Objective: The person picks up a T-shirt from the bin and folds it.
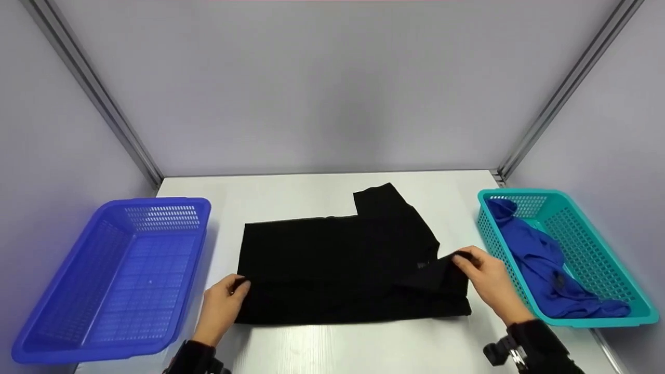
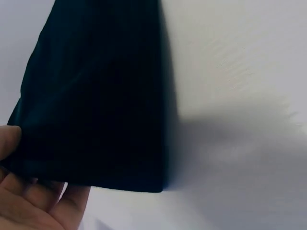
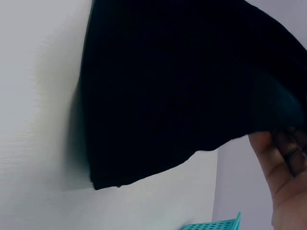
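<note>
A black T-shirt (image 1: 332, 249) lies lengthwise on the white table, partly folded, with a short sleeve sticking out toward the back wall. At its left end my left hand (image 1: 221, 306) pinches the edge between thumb and fingers; the left wrist view shows the thumb on top of the cloth (image 2: 96, 96) and the fingers under it. My right hand (image 1: 488, 280) pinches the other end and holds a flap raised off the layers below. A small label shows near that flap. In the right wrist view the cloth (image 3: 177, 86) hangs from the right hand (image 3: 283, 167).
On the left stands a blue plastic basket (image 1: 195, 249) with nothing in it. A teal basket (image 1: 613, 259) at the right holds a crumpled blue garment (image 1: 535, 254). Grey panels wall in the white table (image 1: 291, 348) at the back and both sides.
</note>
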### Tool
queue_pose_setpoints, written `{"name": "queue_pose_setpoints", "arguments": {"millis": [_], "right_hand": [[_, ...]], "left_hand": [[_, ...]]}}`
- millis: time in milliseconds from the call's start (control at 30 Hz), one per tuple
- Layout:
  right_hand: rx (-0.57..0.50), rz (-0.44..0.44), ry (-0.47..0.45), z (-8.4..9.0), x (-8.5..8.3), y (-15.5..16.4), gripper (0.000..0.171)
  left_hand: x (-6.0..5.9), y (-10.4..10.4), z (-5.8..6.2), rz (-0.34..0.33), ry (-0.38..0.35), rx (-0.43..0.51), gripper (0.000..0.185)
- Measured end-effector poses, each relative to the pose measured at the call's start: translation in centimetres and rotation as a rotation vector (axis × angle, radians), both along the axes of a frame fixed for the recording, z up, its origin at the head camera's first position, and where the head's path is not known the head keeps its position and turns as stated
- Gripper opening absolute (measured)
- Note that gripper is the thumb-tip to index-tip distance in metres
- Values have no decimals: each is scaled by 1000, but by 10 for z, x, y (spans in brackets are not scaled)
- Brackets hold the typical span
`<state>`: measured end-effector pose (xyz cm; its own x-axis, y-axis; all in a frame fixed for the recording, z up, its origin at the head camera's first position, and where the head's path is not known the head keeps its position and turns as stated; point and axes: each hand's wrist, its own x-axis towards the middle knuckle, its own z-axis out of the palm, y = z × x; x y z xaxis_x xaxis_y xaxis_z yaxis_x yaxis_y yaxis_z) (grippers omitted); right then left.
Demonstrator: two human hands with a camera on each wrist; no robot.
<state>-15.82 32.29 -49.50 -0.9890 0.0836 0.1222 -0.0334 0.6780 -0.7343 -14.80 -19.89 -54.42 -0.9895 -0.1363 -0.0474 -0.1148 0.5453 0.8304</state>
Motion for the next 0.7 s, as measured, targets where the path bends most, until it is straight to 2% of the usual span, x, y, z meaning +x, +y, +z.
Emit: {"name": "queue_pose_setpoints", "arguments": {"millis": [267, 433, 533, 700], "right_hand": [[180, 65, 92, -10, -33, -11, 9], [287, 41, 154, -14, -44, -16, 10], [250, 21, 96, -16, -48, -20, 14], [-16, -14, -106, -20, -56, -23, 24]], "left_hand": [[-18, 4, -18, 8, -6, -75, 23], [-25, 4, -26, 25, -16, -113, 28], [-26, 2, -31, 35, -17, -139, 27], [-26, 1, -38, 34, 4, -170, 24]]}}
